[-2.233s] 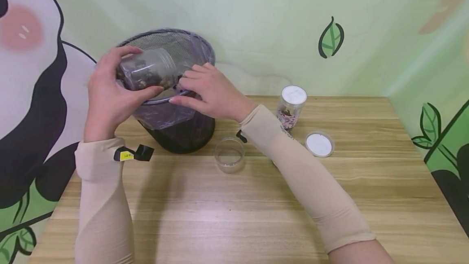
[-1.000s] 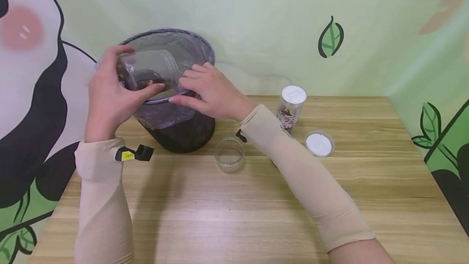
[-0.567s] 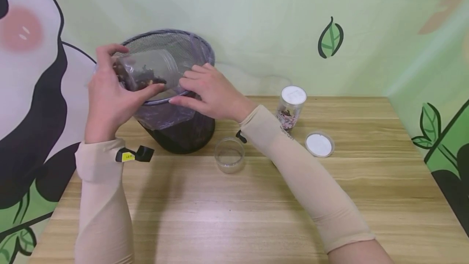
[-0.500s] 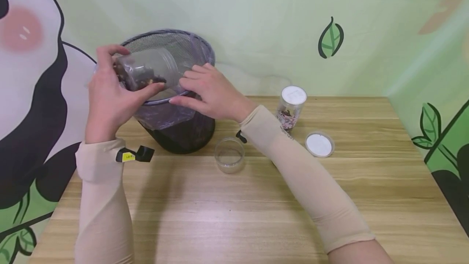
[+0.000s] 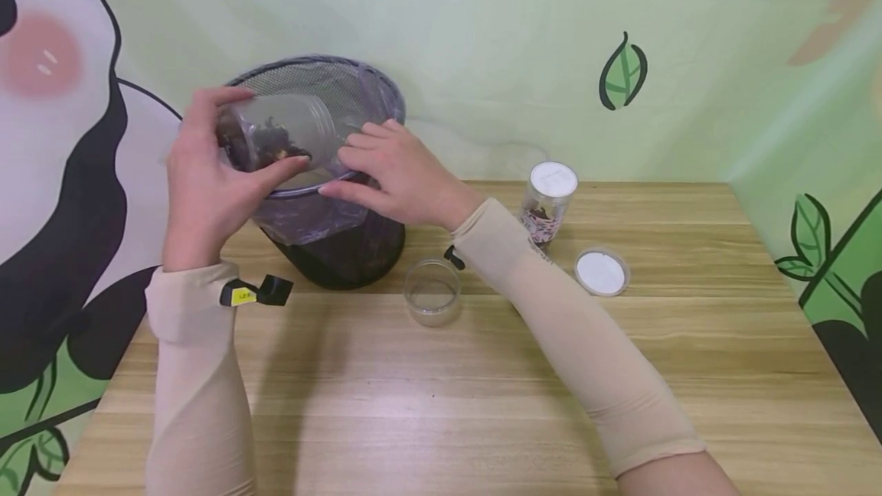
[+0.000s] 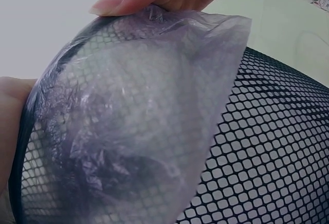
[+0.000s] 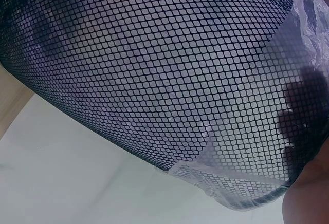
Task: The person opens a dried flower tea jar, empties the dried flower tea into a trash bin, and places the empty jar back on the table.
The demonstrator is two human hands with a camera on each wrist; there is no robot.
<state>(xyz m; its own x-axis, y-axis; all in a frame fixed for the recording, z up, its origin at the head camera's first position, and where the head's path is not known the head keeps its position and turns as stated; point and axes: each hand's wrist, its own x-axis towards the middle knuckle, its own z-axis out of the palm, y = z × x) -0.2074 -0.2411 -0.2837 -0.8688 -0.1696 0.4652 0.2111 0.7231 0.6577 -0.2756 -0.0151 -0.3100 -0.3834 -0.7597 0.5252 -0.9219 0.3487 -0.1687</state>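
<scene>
My left hand [image 5: 207,186] grips a clear plastic jar [image 5: 292,107], laid almost on its side over the opening of a black mesh bin [image 5: 344,255]. Dark, leafy-looking dried bits [image 5: 276,145] lie along the jar's lower wall and bottom. The jar's mouth points right, toward my right hand [image 5: 403,174]. That hand holds the bin's near rim, thumb outside and fingers over the edge. A thin purple bag [image 6: 133,95] lines the bin and folds down over its rim in the left wrist view. Mesh fills most of the right wrist view.
Close to the bin's base stands a small clear round tub [image 5: 432,293] on the wooden table [image 5: 427,419]. Farther right are a printed jar [image 5: 547,201] with a white lid and a separate white disc-shaped lid [image 5: 601,272]. A printed cloth [image 5: 496,60] hangs behind.
The dark bits in the jar have shifted back from its mouth and bunched toward the middle and bottom. My left hand jogs slightly left, then back right; the right hand stays put.
</scene>
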